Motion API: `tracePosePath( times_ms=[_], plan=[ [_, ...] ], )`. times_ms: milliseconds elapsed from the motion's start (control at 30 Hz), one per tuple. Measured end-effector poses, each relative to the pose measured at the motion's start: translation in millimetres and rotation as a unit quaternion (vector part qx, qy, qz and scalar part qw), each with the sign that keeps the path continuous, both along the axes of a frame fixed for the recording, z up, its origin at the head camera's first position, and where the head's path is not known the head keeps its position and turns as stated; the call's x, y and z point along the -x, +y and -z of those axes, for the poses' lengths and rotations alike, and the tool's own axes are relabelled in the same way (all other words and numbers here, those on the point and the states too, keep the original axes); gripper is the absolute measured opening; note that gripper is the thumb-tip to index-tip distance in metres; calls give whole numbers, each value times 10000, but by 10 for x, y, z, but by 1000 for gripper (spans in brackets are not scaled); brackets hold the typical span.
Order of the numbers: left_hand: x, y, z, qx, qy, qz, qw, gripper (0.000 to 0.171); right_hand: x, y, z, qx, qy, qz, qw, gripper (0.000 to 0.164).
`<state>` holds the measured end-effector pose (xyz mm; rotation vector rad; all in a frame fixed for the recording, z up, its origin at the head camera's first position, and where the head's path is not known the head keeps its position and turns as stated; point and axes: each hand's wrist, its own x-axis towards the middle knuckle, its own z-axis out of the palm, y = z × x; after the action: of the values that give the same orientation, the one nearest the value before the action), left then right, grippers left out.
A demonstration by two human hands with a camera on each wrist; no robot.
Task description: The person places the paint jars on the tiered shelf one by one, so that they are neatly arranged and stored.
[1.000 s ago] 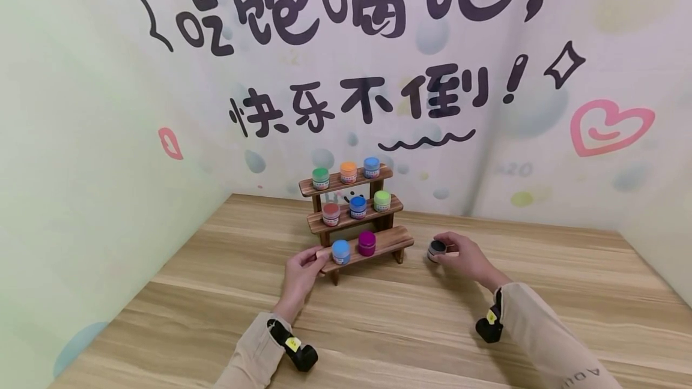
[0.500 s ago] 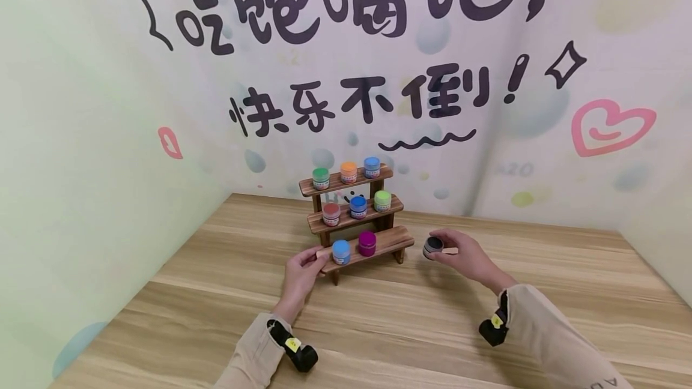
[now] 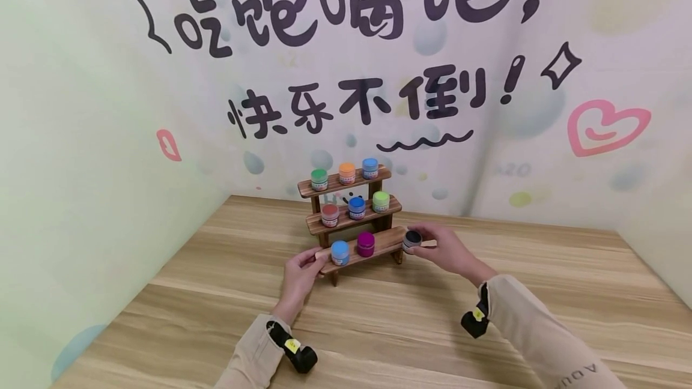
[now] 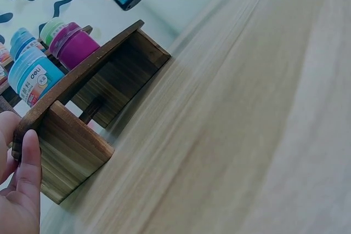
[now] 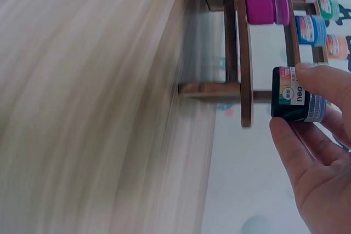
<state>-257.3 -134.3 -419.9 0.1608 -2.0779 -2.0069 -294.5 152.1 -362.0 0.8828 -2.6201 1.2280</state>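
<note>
My right hand [image 3: 449, 251] pinches a black paint jar [image 3: 412, 241] between thumb and fingers, held in the air by the right end of the lowest shelf. In the right wrist view the black jar [image 5: 290, 94] shows a labelled side and clear lid, apart from the shelf board. With thumb and fingers my left hand [image 3: 298, 278] grips the left end of that lowest board, part of a three-step wooden rack [image 3: 386, 239]. A light blue jar [image 3: 340, 253] and a magenta jar [image 3: 366, 244] stand on this board, the magenta one nearer its middle.
On the middle step are a red-brown jar [image 3: 330, 215], a dark blue jar [image 3: 357, 208] and a light green jar [image 3: 381, 202]. Green [image 3: 319, 179], orange [image 3: 347, 173] and blue [image 3: 370, 168] jars line the top step. A printed cloth [image 3: 513, 185] hangs behind the wooden table [image 3: 378, 329].
My right hand has lifted the black jar off the table and carried it left to the end of the lowest shelf. The left hand keeps its grip on the rack.
</note>
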Motion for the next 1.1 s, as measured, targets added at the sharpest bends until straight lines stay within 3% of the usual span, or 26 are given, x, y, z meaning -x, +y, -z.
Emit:
tracePosePath(
  times_ms=[200, 533, 1100],
  plan=[
    [-11, 2, 0, -60, 39, 12, 10000, 31, 11, -152, 21, -53, -77, -90, 9999, 42],
    [-18, 6, -12, -53, 52, -19, 10000, 32, 59, -308, 25, -82, -72, 147, 9998, 41],
    [-5, 3, -1, -25, 23, -41, 10000, 31, 181, -376, 112, -5, -76, 319, 9995, 41]
  ],
)
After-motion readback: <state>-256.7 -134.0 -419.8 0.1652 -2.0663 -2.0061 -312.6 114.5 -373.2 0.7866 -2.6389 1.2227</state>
